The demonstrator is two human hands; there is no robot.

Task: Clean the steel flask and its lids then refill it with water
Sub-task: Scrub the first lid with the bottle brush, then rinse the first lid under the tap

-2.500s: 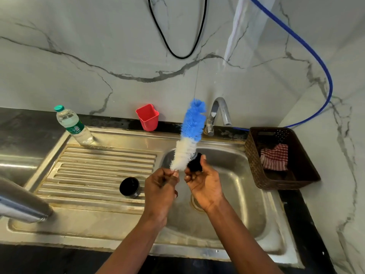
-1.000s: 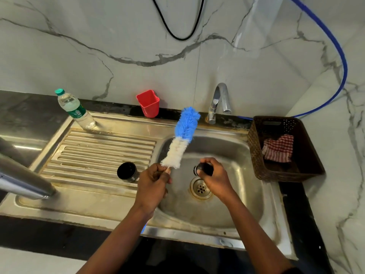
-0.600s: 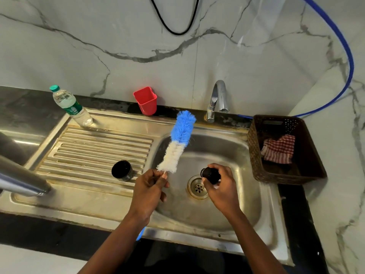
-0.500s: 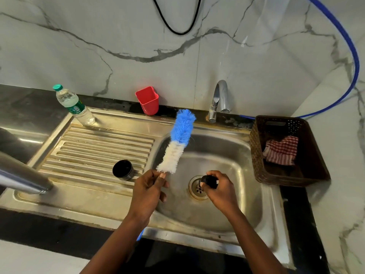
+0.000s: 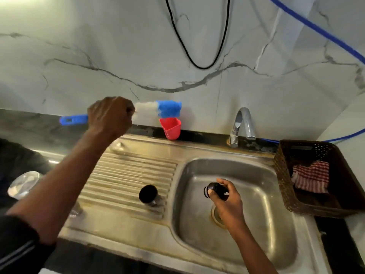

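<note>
While the left hand (image 5: 110, 117) is fisted round the blue handle of the bottle brush (image 5: 167, 108), holding it level at ten o'clock with the bristle head just above the red cup (image 5: 170, 128), the right hand (image 5: 227, 202) pinches a small black lid (image 5: 214, 190) between thumb and curled fingers over the sink basin (image 5: 266, 224), at five o'clock. A second black lid (image 5: 148, 193) stands on the drainboard (image 5: 128, 175) at seven o'clock. The blurred shiny shape at the left edge, about eight o'clock, is probably the steel flask (image 5: 23, 183), lying apart from both lids. No water shows at the tap (image 5: 242, 123). By these signs the task is perhaps midway: scrubbing of the held lid looks finished, but rinsing, refilling the flask and closing it are yet to come.
</note>
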